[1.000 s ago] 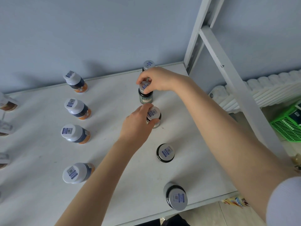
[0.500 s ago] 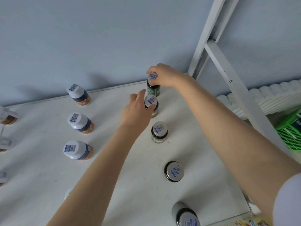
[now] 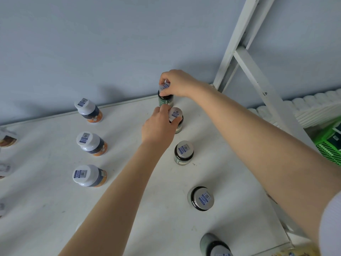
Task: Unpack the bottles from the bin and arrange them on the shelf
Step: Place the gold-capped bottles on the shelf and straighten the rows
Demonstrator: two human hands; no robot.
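On the white shelf, a column of dark bottles with silver caps runs from the back wall toward me. My right hand grips the cap of the rearmost dark green bottle, which stands by the wall. My left hand holds the second dark bottle just in front of it, fingers round its cap. Two more dark bottles stand nearer, and another dark bottle sits at the shelf's front edge. The bin is only partly seen.
Three white-capped orange-labelled bottles form a column on the left. More bottles sit cut off at the left edge. A white shelf upright rises at the right, with a green basket beyond it.
My right hand moved its bottle back to the wall and my left hand left the third bottle for the second one. The view shifted up toward the wall.
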